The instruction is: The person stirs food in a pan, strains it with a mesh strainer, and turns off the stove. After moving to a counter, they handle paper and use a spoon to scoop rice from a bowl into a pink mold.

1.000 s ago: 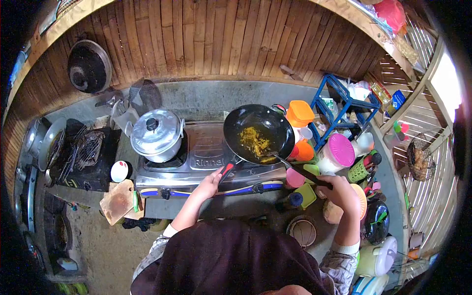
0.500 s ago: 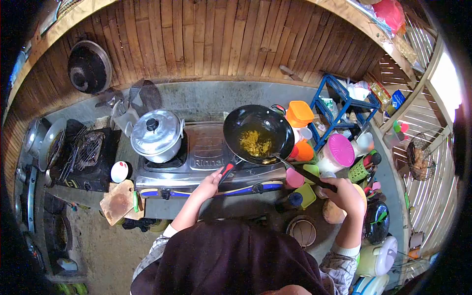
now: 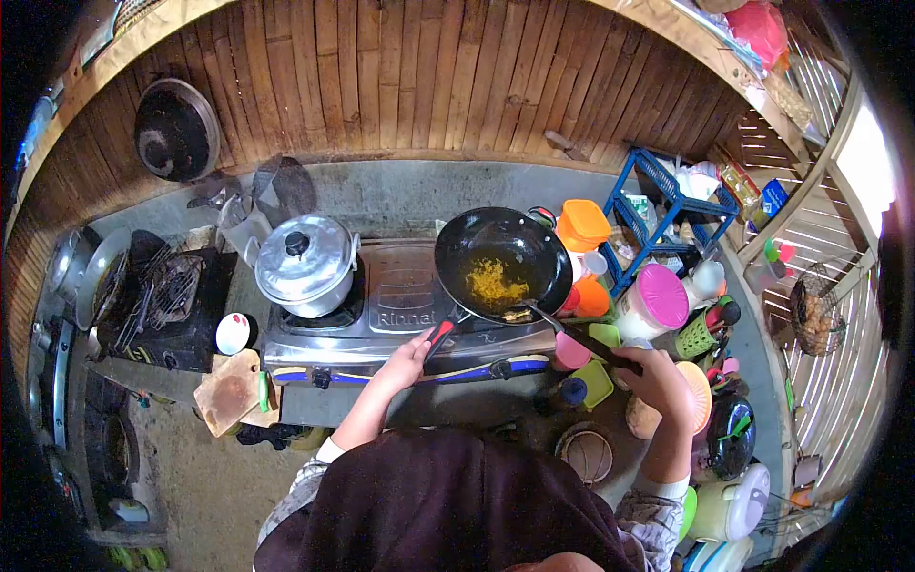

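Wok (image 3: 538, 243) sits on the 2 o'clock side of the person's body, over the right end of the stove (image 3: 400, 267); lidded pot (image 3: 303, 262) is at its 9 o'clock, tubs crowd it from 2 to 5, the orange tub (image 3: 582, 225) nearest at 2. Yellow mixture (image 3: 488, 283) lies in shiny liquid, low in the bowl, around 6 o'clock of wok centre. Left hand (image 3: 407, 362) has its fingers curled together round the wok handle (image 3: 439, 337), which leaves the rim at about 7. Right hand (image 3: 660, 381) has its fingers closed on the spatula (image 3: 593, 351), which crosses the rim at about 5. To work the mixture well, I'd say: brace the wok by its handle, low and level; run the spatula flat along the bottom, short strokes from 5 toward 11, then fold back from the sides so nothing catches. Slow strokes, since liquid could slop over the near rim. Right elbow out, shaft clear of the pink cup (image 3: 572, 351) under it at 4. Hard to read: the working end of the spatula merges with a brownish bit by the rim at 5, so can't tell blade from food. Burner and any flame are hidden under the wok. Fingertips of both hands are too small to make out; thumb pressure, can't tell. Lens border blacks out the corners.
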